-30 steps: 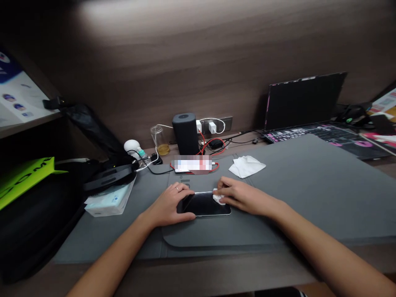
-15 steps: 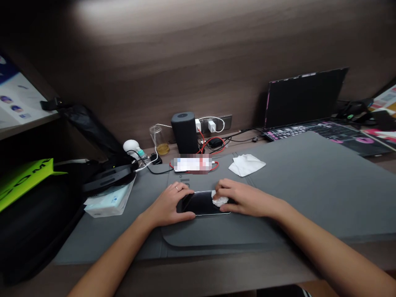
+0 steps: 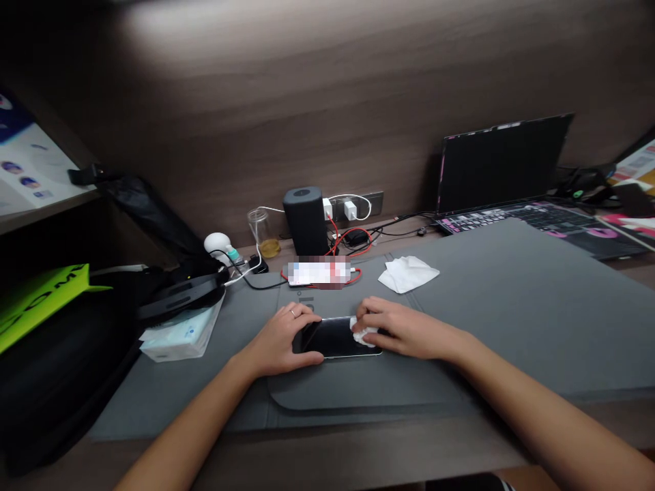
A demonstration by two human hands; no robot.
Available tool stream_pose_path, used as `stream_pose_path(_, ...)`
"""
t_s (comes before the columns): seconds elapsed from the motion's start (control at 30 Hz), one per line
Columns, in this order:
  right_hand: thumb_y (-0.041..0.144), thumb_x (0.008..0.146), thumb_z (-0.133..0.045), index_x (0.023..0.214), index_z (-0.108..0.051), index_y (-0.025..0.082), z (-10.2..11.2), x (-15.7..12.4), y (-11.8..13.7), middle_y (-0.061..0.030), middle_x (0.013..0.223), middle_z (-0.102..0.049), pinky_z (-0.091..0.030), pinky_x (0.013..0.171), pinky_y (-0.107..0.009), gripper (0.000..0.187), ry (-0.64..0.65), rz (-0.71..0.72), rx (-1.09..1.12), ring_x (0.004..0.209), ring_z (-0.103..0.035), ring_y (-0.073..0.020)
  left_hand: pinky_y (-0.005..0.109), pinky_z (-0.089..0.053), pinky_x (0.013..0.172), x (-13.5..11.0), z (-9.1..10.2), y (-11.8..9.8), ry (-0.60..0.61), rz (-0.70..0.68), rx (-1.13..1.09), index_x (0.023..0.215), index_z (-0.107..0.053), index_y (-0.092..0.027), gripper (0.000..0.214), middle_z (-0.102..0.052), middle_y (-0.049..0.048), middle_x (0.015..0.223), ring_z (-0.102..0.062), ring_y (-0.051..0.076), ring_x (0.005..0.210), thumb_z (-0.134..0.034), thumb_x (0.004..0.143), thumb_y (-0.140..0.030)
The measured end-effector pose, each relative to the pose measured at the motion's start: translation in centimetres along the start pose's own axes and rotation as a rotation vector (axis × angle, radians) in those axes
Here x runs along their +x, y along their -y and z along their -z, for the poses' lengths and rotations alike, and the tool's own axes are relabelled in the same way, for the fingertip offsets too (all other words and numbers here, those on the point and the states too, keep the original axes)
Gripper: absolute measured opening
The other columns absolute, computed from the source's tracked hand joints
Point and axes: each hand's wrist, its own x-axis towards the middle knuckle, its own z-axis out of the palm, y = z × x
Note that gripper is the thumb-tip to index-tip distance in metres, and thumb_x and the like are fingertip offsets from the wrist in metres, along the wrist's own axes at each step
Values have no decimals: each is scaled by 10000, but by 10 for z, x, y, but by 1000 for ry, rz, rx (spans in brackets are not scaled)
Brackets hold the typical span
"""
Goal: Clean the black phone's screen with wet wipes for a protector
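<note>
A smartphone (image 3: 335,337) with a dark screen lies flat on the grey desk mat (image 3: 512,327). My left hand (image 3: 284,339) grips its left end, thumb along the near edge and fingers at the far edge. Over the right end of the screen, my right hand (image 3: 389,325) pinches a crumpled white tissue (image 3: 362,334) pressed to the glass. The fingers partly cover this tissue. Behind my right hand, a folded white tissue (image 3: 408,274) rests on the mat.
A lit phone (image 3: 318,271) with a red cable lies beyond my hands. Behind it stand a black speaker (image 3: 306,221) and a glass jar (image 3: 265,235). A tissue pack (image 3: 181,335) sits at left, an open laptop (image 3: 504,167) at back right.
My right thumb has shifted slightly up against the crumpled tissue, which stays at the screen's right end. My left hand keeps its hold on the smartphone.
</note>
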Motion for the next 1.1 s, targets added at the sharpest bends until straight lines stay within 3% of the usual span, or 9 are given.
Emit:
stream_pose_path(0.23, 298, 1020, -499, 1118, -682, 188, -6, 2, 1, -86, 1058, -599, -475, 894, -365, 234, 16, 60, -27, 1005, -562, -212, 453, -467, 983, 1, 1, -2, 9, 11, -4, 1238, -597, -225, 531, -602, 90, 1228, -557, 292, 1116, -761, 806, -487)
stream_pose_path(0.37, 291, 1015, -501, 1090, -686, 163, -6, 2, -1, -100, 1035, -601, -477, 863, -369, 238, -59, -4, -71, 977, -563, -221, 452, -464, 981, 0, 1, -2, 5, 15, -7, 1248, -590, -227, 531, -601, 90, 1225, -554, 290, 1113, -756, 812, -481)
stream_pose_path(0.53, 279, 1001, -530, 1075, -684, 175, -8, 5, 2, -82, 1007, -602, -469, 856, -344, 201, -3, 41, -101, 961, -564, -214, 455, -460, 979, 0, 0, -1, 12, 10, -9, 1244, -586, -229, 519, -596, 89, 1227, -549, 287, 1118, -751, 821, -479)
stream_pose_path(0.67, 272, 992, -537, 1036, -681, 150, -11, 6, 3, -98, 1008, -595, -469, 825, -340, 194, -78, -30, -161, 938, -568, -217, 449, -455, 982, 0, 0, -1, 7, 11, 3, 1254, -580, -228, 523, -592, 86, 1236, -544, 285, 1128, -751, 824, -472)
stream_pose_path(0.83, 268, 976, -564, 1059, -686, 170, -13, 7, 4, -80, 978, -593, -465, 811, -328, 178, -18, 33, -163, 921, -565, -209, 449, -457, 982, 0, 0, -1, 13, 7, 1, 1245, -583, -223, 526, -595, 83, 1230, -551, 284, 1120, -753, 818, -479)
stream_pose_path(0.97, 272, 990, -537, 1056, -686, 149, -13, 7, 4, -96, 992, -590, -465, 806, -342, 204, -84, -37, -202, 909, -562, -212, 452, -456, 980, -1, 0, -1, 17, 14, 6, 1252, -578, -225, 523, -591, 86, 1233, -546, 285, 1120, -749, 824, -472)
stream_pose_path(1.1, 257, 976, -558, 1053, -685, 166, -16, 8, 5, -85, 982, -597, -463, 799, -327, 174, -34, 45, -189, 907, -560, -204, 456, -456, 979, -1, 0, -1, 16, 10, 7, 1253, -576, -225, 517, -591, 90, 1233, -542, 288, 1126, -742, 830, -472)
